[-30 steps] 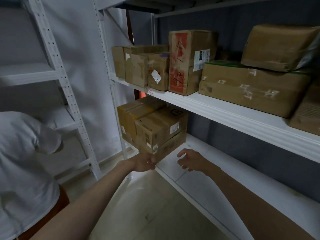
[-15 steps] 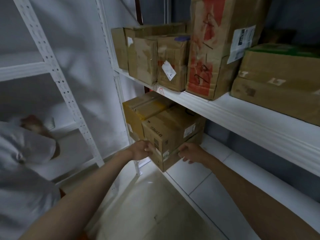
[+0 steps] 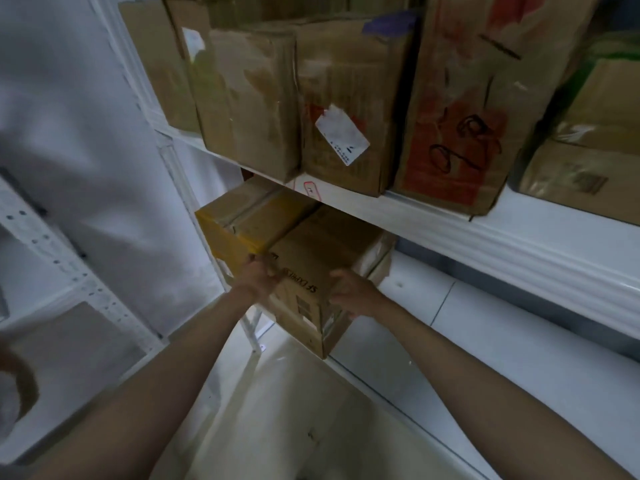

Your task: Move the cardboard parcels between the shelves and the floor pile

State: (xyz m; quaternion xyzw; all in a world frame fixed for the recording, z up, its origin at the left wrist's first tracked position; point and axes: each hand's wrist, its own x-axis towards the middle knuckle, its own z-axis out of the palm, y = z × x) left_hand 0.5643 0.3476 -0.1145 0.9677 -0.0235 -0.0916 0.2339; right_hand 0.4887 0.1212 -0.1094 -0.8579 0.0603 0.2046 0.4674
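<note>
A brown printed cardboard parcel [image 3: 322, 258] sits on top of a flatter parcel [image 3: 311, 336] at the left end of the lower white shelf [image 3: 485, 341]. My left hand [image 3: 258, 277] grips the top parcel's near left corner. My right hand [image 3: 353, 294] curls round its right front side. A yellow-taped parcel [image 3: 242, 223] stands just behind and to the left, touching it.
The upper shelf [image 3: 450, 223] overhangs close above, loaded with several upright parcels [image 3: 339, 105] and a red-printed box [image 3: 467, 109]. A white perforated rack [image 3: 69, 271] stands at the left. Pale floor [image 3: 277, 410] lies below. Another person's sleeve [image 3: 14, 386] shows at the far left edge.
I have moved closer to the shelf. My right hand came up from the lower parcel's front onto the top parcel's right side. My left hand closed on its left corner.
</note>
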